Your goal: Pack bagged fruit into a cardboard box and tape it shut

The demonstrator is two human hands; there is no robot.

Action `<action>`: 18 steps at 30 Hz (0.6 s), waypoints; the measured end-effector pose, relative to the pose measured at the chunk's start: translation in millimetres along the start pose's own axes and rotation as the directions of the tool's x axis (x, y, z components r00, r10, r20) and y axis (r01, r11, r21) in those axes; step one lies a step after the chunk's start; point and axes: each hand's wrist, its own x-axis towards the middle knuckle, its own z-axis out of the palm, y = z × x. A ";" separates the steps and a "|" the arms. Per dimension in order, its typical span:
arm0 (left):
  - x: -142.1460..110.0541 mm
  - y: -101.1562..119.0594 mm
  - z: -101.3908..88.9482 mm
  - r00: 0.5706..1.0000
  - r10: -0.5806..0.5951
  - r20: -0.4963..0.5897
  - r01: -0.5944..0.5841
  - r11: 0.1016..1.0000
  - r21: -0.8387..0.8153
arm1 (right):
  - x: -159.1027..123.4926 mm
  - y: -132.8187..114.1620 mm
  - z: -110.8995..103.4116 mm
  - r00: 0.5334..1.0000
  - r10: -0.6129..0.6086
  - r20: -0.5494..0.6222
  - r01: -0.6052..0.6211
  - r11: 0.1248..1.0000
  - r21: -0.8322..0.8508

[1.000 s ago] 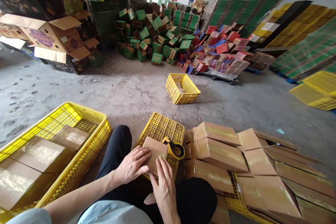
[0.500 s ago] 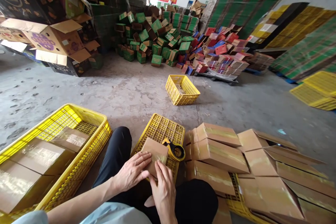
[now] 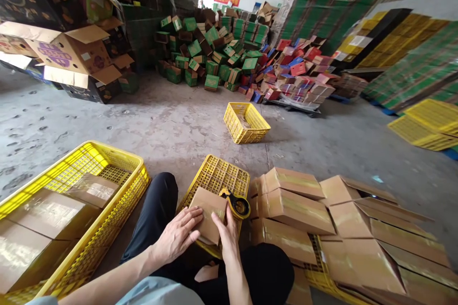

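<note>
- Far left: big yellow plastic mesh crate [image 3: 107,209] on the concrete floor, w/ taped brown cartons [image 3: 46,214] inside, shiny tape on top.
- Your left hand [image 3: 177,238] lies flat on the small brown cardboard box [image 3: 208,212], fingers spread a bit, tips pressing its left side. Not pinching anything.
- That box sits right in front of you, tilted, resting on the upturned yellow plastic crate [image 3: 218,176] between your knees, dark trousers either side.
- Your right hand [image 3: 226,231] is on the box's right edge, fingers together & pointing up, thumb against the face. Can't tell if it's gripping or just pressing.
- Yellow & black tape dispenser [image 3: 236,205] just beside the box's top right corner, on the same crate, touching or nearly.
- Right of that: pile of sealed flat brown cartons [image 3: 296,209], some w/ open flaps further right.
- Further back: small yellow basket [image 3: 246,123] alone on the floor, then heaps of green & red boxes [image 3: 229,52].
</note>
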 end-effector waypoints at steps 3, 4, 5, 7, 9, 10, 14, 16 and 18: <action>-0.2 -0.3 0.1 1.000 -0.025 0.009 0.025 1.000 -0.014 | 1.2 -11.6 1.6 0.990 0.127 0.056 -0.134 0.981 0.144; -0.1 -0.2 0.8 0.999 -0.032 0.009 0.033 0.999 -0.022 | 1.5 -14.9 0.8 0.989 0.140 0.054 -0.147 0.973 0.177; 0.2 0.0 1.7 0.999 -0.037 0.006 0.037 0.999 -0.030 | 2.1 -17.8 -0.3 0.988 0.148 0.048 -0.154 0.968 0.199; 1.1 0.0 3.4 0.999 -0.037 -0.008 0.036 0.999 -0.041 | 3.9 -21.7 -3.4 0.985 0.170 0.039 -0.175 0.959 0.224; 2.1 -0.4 4.4 0.999 -0.028 -0.021 0.027 0.999 -0.044 | 5.7 -23.6 -7.1 0.980 0.199 0.025 -0.199 0.953 0.227; 2.3 -0.7 4.5 0.999 -0.024 -0.023 0.023 0.999 -0.044 | 6.3 -23.8 -8.9 0.978 0.206 0.017 -0.205 0.953 0.222; 1.7 -1.6 3.8 1.000 -0.028 -0.004 0.028 0.998 -0.048 | 4.0 -19.8 -10.6 0.980 0.199 0.017 -0.198 0.962 0.187; 1.1 -1.9 3.9 0.999 -0.040 0.007 0.040 0.998 -0.053 | 1.6 -16.5 -5.8 0.984 0.174 0.048 -0.180 0.972 0.150; 0.9 -2.5 4.5 0.999 -0.045 0.008 0.046 0.997 -0.060 | 0.5 -13.6 1.6 0.987 0.150 0.050 -0.154 0.984 0.086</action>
